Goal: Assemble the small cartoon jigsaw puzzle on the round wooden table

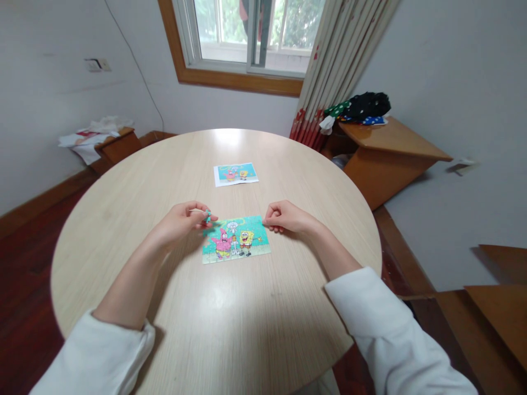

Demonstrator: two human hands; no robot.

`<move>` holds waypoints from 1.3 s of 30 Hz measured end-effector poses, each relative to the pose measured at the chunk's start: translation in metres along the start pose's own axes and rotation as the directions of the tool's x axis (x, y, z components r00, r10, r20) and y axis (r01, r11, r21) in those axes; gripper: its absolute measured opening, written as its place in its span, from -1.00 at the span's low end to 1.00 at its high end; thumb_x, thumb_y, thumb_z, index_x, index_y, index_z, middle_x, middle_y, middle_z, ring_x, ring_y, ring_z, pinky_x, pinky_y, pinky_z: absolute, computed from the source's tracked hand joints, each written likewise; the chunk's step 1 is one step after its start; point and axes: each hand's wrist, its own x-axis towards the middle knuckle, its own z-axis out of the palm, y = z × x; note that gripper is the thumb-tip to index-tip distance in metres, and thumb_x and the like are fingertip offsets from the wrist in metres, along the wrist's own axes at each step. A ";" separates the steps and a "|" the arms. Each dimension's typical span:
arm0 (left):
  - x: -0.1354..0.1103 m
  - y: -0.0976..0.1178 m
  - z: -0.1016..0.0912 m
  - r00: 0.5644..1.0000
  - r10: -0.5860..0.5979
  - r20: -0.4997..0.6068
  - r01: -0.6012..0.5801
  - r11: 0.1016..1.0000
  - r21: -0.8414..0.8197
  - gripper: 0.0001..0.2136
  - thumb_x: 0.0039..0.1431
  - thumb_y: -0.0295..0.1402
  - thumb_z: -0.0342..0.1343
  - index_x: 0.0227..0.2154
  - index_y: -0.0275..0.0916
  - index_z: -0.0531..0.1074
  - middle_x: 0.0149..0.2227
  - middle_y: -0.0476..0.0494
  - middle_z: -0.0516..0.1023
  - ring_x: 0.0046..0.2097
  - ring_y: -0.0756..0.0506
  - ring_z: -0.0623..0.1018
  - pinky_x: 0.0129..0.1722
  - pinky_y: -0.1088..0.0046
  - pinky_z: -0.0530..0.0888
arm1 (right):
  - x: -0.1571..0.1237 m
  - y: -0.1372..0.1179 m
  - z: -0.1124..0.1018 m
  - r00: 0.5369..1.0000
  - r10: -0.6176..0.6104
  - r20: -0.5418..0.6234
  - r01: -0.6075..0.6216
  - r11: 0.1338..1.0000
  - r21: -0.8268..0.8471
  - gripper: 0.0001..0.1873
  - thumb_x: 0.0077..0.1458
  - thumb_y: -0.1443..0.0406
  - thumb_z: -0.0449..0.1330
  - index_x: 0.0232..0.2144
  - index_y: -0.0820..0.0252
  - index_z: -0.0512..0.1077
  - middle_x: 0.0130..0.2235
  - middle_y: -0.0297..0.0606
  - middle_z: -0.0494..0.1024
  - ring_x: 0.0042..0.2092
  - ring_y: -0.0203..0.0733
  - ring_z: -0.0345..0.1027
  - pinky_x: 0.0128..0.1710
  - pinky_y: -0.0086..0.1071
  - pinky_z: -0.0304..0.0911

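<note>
A small cartoon jigsaw puzzle (236, 240) lies assembled on the round wooden table (214, 307) in front of me. My left hand (185, 220) is closed in a pinch on a small teal puzzle piece (208, 216) just above the puzzle's top left corner. My right hand (286, 217) rests with curled fingers at the puzzle's top right corner, its fingertips touching the edge. A printed reference picture (235, 174) of the same cartoon lies farther back on the table.
A low wooden side table (391, 151) with dark clothes (362, 107) stands at the right by the curtain (337, 66). Another low stand with papers (96, 137) is at the left wall. A window is beyond the table.
</note>
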 end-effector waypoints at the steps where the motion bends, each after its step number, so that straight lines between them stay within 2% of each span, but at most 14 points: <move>1: 0.000 0.000 -0.001 1.000 -0.003 -0.002 0.003 1.000 -0.001 -0.80 -0.14 -0.30 0.21 -0.47 -0.27 0.35 -0.39 -0.19 0.55 -0.36 -0.07 0.50 -0.32 0.39 0.38 | 0.000 0.000 0.000 1.000 0.004 0.001 -0.004 1.000 -0.002 -0.80 -0.12 0.39 0.28 -0.59 0.24 0.29 -0.66 -0.42 0.38 -0.62 -0.45 0.21 -0.66 -0.57 0.08; 4: 0.001 -0.001 -0.007 1.000 0.008 -0.010 -0.008 1.000 0.015 -0.83 -0.15 -0.31 0.21 -0.52 -0.27 0.36 -0.39 -0.17 0.53 -0.32 -0.07 0.50 -0.29 0.39 0.37 | 0.000 0.000 0.000 1.000 0.012 0.005 -0.012 1.000 -0.002 -0.80 -0.14 0.39 0.28 -0.60 0.24 0.28 -0.66 -0.42 0.38 -0.62 -0.45 0.21 -0.65 -0.56 0.07; 9: 0.004 -0.004 -0.016 0.997 0.067 -0.042 -0.060 0.987 0.148 -0.86 -0.14 -0.30 0.21 -0.55 -0.26 0.42 -0.54 -0.04 0.41 -0.47 -0.01 0.37 -0.39 0.43 0.30 | 0.000 0.001 -0.001 0.998 -0.007 0.063 0.008 1.000 -0.011 -0.78 -0.22 0.39 0.30 -0.62 0.23 0.27 -0.70 -0.45 0.35 -0.63 -0.44 0.18 -0.63 -0.53 0.05; 14: 0.000 0.003 -0.022 0.998 0.069 0.007 -0.069 0.976 0.205 -0.89 -0.15 -0.31 0.22 -0.57 -0.24 0.45 -0.56 -0.04 0.42 -0.50 0.00 0.32 -0.45 0.46 0.26 | -0.001 -0.001 -0.001 0.999 -0.014 0.051 0.022 0.986 -0.165 -0.82 -0.24 0.40 0.27 -0.63 0.23 0.28 -0.70 -0.47 0.32 -0.63 -0.44 0.14 -0.63 -0.53 -0.03; 17: -0.003 0.006 -0.026 0.996 0.034 0.081 -0.053 0.966 0.252 -0.91 -0.15 -0.33 0.22 -0.58 -0.23 0.48 -0.58 -0.06 0.43 -0.52 0.00 0.33 -0.49 0.48 0.24 | -0.001 -0.003 -0.001 0.999 -0.017 0.043 0.026 0.973 -0.230 -0.83 -0.22 0.40 0.26 -0.63 0.23 0.29 -0.69 -0.46 0.32 -0.63 -0.45 0.13 -0.64 -0.53 -0.06; 22: -0.003 0.004 -0.031 0.981 -0.081 0.175 0.021 0.947 0.321 -0.90 -0.20 -0.32 0.25 -0.57 -0.22 0.49 -0.63 -0.04 0.45 -0.59 0.01 0.32 -0.60 0.52 0.18 | -0.003 -0.006 -0.001 0.999 0.003 0.049 0.009 0.971 -0.240 -0.82 -0.21 0.39 0.26 -0.63 0.22 0.28 -0.68 -0.46 0.31 -0.62 -0.44 0.14 -0.63 -0.52 -0.05; 26: -0.002 0.000 -0.029 0.975 -0.117 0.190 0.052 0.946 0.319 -0.88 -0.24 -0.35 0.28 -0.60 -0.22 0.46 -0.66 -0.05 0.45 -0.60 0.00 0.36 -0.62 0.51 0.23 | -0.005 -0.009 0.000 0.999 0.015 0.044 -0.004 0.969 -0.247 -0.83 -0.19 0.40 0.24 -0.62 0.22 0.28 -0.68 -0.46 0.31 -0.62 -0.43 0.13 -0.62 -0.51 -0.05; 32: -0.003 -0.001 -0.025 0.957 -0.176 0.233 0.122 0.966 0.229 -0.85 -0.21 -0.38 0.29 -0.60 -0.24 0.41 -0.65 -0.11 0.49 -0.58 -0.04 0.44 -0.53 0.41 0.40 | -0.005 -0.009 0.001 0.999 0.024 0.046 -0.012 0.964 -0.264 -0.82 -0.18 0.40 0.24 -0.62 0.22 0.27 -0.68 -0.46 0.31 -0.63 -0.44 0.11 -0.62 -0.50 -0.06; 39: -0.001 -0.004 -0.023 0.944 -0.217 0.248 0.154 0.956 0.250 -0.83 -0.17 -0.41 0.28 -0.58 -0.27 0.36 -0.63 -0.05 0.50 -0.56 0.00 0.48 -0.48 0.47 0.45 | -0.004 -0.008 0.001 0.999 0.014 0.050 0.000 0.966 -0.258 -0.81 -0.18 0.39 0.25 -0.62 0.21 0.26 -0.67 -0.45 0.31 -0.62 -0.42 0.13 -0.61 -0.50 -0.04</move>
